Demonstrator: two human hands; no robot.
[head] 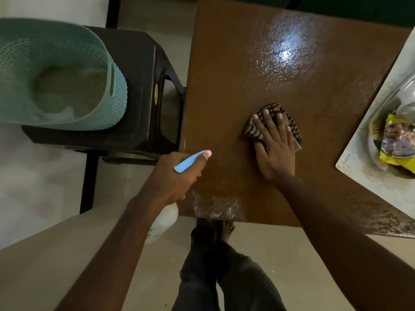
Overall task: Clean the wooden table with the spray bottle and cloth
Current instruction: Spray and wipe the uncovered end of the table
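Stool (143,90), dark plastic, stands just left of the wooden table (224,86) and carries a teal basket (116,86), apparently empty; a pale tray (350,158) at the right holds a clear bowl (381,122) with yellow packets; the tabletop glistens wet; the right hand (275,149) presses flat, fingers spread, on the striped cloth (292,122); the left hand (177,176) grips the spray bottle (190,161) at the table's near-left corner.

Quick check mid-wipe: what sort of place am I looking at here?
Probably a home room: a wooden table, a teal plastic basket on a dark plastic stool, and a tiled floor.
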